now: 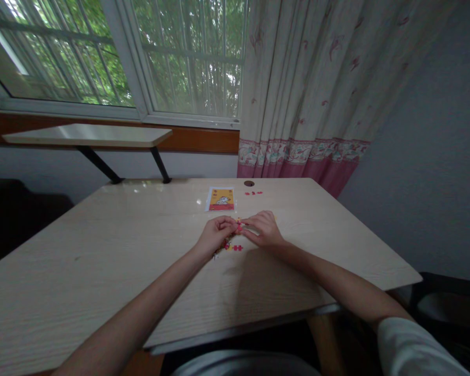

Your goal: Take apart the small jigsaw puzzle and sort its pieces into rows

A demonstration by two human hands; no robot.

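Note:
My left hand (218,232) is closed in a pinch, its thumb and forefinger at a small red jigsaw puzzle piece (239,227). From the other side, the thumb and fingertips of my right hand (264,228) close on the same small red and yellow cluster. How the pieces join there is partly hidden by the fingers. Just below the hands lie joined red puzzle pieces (238,248), beside a partly covered patch of assembled, multicoloured pieces (227,244). Beyond my hands lies a picture card (221,199) showing a white figure on orange and red.
Several loose red pieces (253,193) lie near the round cable hole (249,183) at the back of the wooden table (141,250). A raised shelf (90,134) on black legs stands at the back left. Behind are a window and a long curtain (297,104).

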